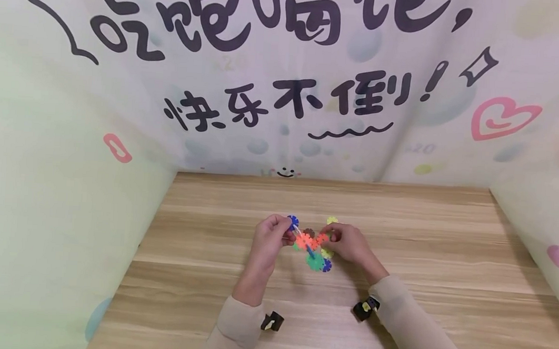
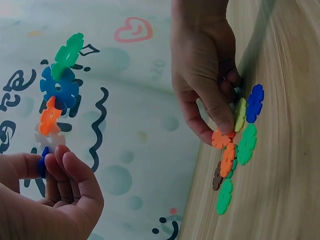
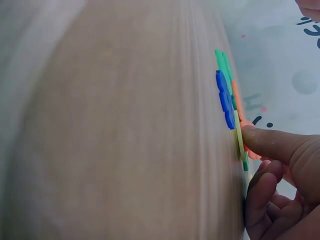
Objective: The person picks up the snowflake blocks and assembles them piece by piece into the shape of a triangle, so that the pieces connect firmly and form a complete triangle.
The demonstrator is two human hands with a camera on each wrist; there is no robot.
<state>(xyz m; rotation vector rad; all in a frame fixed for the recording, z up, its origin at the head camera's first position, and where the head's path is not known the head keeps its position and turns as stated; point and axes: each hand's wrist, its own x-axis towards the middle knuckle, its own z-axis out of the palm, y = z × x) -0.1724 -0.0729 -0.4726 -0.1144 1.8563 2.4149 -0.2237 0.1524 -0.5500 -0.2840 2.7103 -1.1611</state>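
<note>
Well inside the tabletop [image 1: 186,233] edges, left hand [image 1: 267,242] pinches blue disc [image 1: 294,220], right hand [image 1: 350,244] orange disc [image 2: 219,140].

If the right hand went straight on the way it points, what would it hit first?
The right hand pinches an orange disc; straight past that, it would probably meet the second orange disc first, right next to it. How high each sits above the table is hard to tell.

Notched discs [image 2: 247,144] on wood-grain table [image 1: 201,223]
</note>
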